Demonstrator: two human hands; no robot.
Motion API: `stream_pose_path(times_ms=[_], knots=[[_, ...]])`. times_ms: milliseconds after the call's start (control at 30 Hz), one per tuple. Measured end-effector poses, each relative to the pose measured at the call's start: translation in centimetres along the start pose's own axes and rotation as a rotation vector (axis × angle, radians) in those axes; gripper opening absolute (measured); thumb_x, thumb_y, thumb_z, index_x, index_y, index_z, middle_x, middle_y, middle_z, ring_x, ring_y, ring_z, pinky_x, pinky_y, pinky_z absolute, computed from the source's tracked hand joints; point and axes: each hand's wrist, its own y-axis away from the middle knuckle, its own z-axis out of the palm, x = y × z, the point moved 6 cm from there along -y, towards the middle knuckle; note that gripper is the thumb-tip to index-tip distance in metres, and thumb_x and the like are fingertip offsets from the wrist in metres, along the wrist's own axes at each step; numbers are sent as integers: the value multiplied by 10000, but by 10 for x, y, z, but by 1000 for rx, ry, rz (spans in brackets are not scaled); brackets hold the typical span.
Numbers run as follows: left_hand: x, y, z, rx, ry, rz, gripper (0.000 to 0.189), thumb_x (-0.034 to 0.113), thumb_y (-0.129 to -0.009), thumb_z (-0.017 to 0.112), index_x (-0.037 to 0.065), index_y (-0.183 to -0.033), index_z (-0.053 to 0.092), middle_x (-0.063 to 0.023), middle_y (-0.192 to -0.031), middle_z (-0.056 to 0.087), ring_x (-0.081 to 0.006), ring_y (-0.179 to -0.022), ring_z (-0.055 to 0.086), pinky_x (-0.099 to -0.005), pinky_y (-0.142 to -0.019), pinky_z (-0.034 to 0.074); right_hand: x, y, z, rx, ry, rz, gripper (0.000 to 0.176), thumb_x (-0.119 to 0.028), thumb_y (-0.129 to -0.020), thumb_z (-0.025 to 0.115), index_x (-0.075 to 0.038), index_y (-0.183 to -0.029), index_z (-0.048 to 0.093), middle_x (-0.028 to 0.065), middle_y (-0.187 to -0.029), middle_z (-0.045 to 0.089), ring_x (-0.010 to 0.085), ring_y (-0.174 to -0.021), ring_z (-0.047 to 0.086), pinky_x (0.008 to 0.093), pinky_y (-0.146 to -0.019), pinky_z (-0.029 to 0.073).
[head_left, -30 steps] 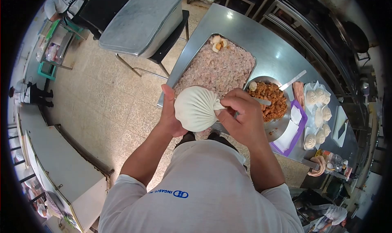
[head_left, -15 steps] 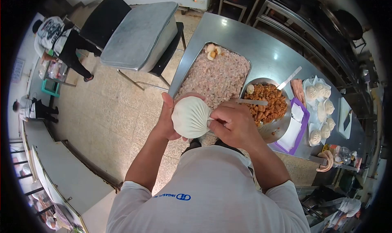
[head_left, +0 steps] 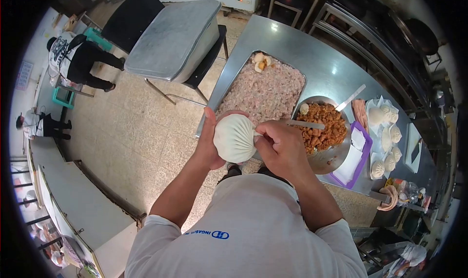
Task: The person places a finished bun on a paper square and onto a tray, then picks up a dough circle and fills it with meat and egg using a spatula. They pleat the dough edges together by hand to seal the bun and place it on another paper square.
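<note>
A round white pleated bun rests in my left hand, whose palm and fingers cup it from the left and below. My right hand pinches the gathered dough at the bun's right side, and a metal spatula sticks out beyond that hand over the brown filling. Past the bun lies a tray of pale minced meat with egg pieces at its far end. A round metal bowl holds brown chopped filling and a second utensil.
On the steel table are a purple tray with white papers, several pleated buns and a white board. A lidded tub stands on chairs at the back left. People are at the far left.
The bun and both my hands have shifted slightly right in view, along with the table. The bun has turned slightly in my grip. The person at the upper left has bent further over.
</note>
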Motion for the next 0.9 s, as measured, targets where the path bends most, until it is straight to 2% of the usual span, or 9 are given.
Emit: stream_pose_path(times_ms=[133, 200, 233, 400, 533, 600, 667, 800, 900], knots=[[0, 5, 5, 37, 118, -9, 1012, 903, -832, 257, 47, -1303, 519, -140, -1018, 663, -292, -772, 710, -402, -455, 566, -16, 1, 0, -31, -32, -82, 148, -53, -814, 668, 9, -944, 632, 161, -829, 632, 350, -757, 631, 429, -675, 495], [1, 6, 5, -64, 283, -21, 1008, 898, -838, 267, 39, -1298, 526, -148, -1034, 665, -300, -837, 711, -428, -577, 605, -25, 1, 2, -57, -56, -98, 173, -51, -802, 675, 8, -958, 629, 161, -838, 626, 353, -766, 624, 434, -679, 494], [0, 6, 4, -63, 282, -19, 1008, 898, -838, 267, 39, -1298, 526, -148, -1034, 665, -300, -837, 711, -428, -577, 605, -31, -1, 3, -42, 11, -133, 188, -42, -784, 679, 2, -958, 624, 156, -835, 614, 352, -773, 617, 435, -682, 493], [-4, 6, -3, -157, 325, -20, 1005, 880, -860, 253, 16, -1288, 535, -162, -1101, 666, -308, -1014, 684, -440, -858, 586, -29, -7, 14, -36, 122, -243, 206, -9, -730, 678, -14, -924, 609, 133, -797, 582, 333, -754, 592, 431, -671, 484], [0, 11, -2, -127, 234, 16, 995, 869, -873, 231, 25, -1306, 532, -173, -1143, 658, -306, -1057, 673, -457, -907, 569, -35, -8, 14, -38, 25, -337, 209, 17, -710, 655, -17, -908, 597, 124, -791, 576, 318, -726, 572, 416, -642, 469], [6, 11, -1, -10, 214, 79, 1001, 871, -870, 213, 36, -1325, 527, -177, -1195, 644, -309, -1098, 658, -475, -957, 543, -44, -9, 13, -19, -12, -371, 211, 22, -706, 651, -17, -906, 595, 121, -787, 573, 315, -719, 565, 411, -634, 464], [3, 9, -4, -51, 212, 41, 1023, 893, -840, 224, 48, -1321, 543, -155, -1249, 630, -300, -1150, 633, -463, -975, 533, -48, -14, 14, -7, -5, -231, 208, 26, -705, 646, -19, -901, 590, 122, -783, 569, 329, -722, 572, 420, -639, 472], [0, 9, -12, -3, 159, 43, 1012, 891, -831, 266, 49, -1315, 549, -140, -1230, 632, -281, -1138, 635, -443, -972, 533, -44, -18, 23, -129, 96, -320, 207, 23, -717, 647, -20, -913, 597, 132, -797, 581, 345, -730, 584, 438, -657, 484], [6, 8, -19, 36, 77, 82, 1012, 896, -823, 284, 53, -1318, 545, -136, -1216, 631, -275, -1137, 632, -435, -980, 526, -37, -21, 28, -119, 147, -316, 173, 39, -709, 630, -14, -869, 590, 120, -766, 571, 295, -658, 573, 383, -603, 460]])
